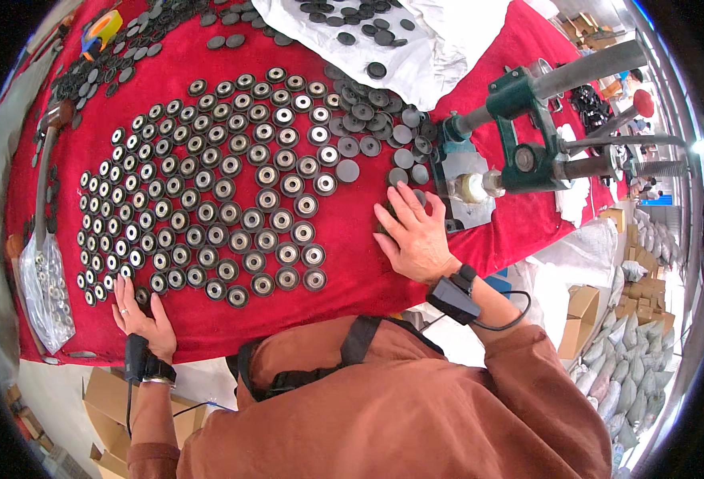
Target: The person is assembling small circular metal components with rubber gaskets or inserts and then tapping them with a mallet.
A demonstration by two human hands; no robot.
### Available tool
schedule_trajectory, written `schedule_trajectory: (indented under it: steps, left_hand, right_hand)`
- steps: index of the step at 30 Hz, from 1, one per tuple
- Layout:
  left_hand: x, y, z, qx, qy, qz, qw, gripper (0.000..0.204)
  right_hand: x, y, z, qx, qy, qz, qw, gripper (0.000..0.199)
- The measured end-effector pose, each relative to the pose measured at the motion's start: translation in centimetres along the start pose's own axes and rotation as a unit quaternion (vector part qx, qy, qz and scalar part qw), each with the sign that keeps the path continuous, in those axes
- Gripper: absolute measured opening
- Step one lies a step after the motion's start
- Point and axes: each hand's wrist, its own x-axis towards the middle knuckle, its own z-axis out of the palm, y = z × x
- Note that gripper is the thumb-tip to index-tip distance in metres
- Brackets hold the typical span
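Observation:
Rows of round black-rimmed pieces with metal bearing centres (230, 211) lie across the red cloth. At their near left edge my left hand (146, 323) rests open, its fingers and thumb on either side of one such piece (142, 295). My right hand (417, 238) lies with fingers spread beside a heap of black round caps (360, 112), fingertips at the heap's near end. Something dark shows under those fingers, too hidden to name. Just right of that hand stands a green hand press (520, 112) with a pale metal base plate (473, 215).
A white sack (424, 48) with more black caps lies at the far side. At the left are a hammer (49, 152) and a clear bag of small parts (46, 291). A yellow tape roll (104, 28) sits far left. Cardboard boxes (579, 319) stand on the floor.

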Motion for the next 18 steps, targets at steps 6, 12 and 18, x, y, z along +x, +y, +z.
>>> schedule_trajectory:
  steps: [6, 12, 18]
  left_hand:
    - [0.2, 0.1, 0.2, 0.005, -0.007, 0.000, 1.000, 0.052]
    - [0.2, -0.1, 0.2, 0.007, -0.002, -0.008, 1.000, 0.052]
    - [0.2, 0.0, 0.4, 0.012, -0.013, -0.009, 1.000, 0.052]
  right_hand:
    - [7.6, -1.5, 2.7, 0.016, 0.089, 0.009, 0.996, 0.050]
    - [2.8, 0.3, 2.8, -0.029, 0.048, 0.018, 0.998, 0.048]
    - [0.6, 2.0, -0.1, -0.002, 0.048, 0.048, 0.998, 0.034]
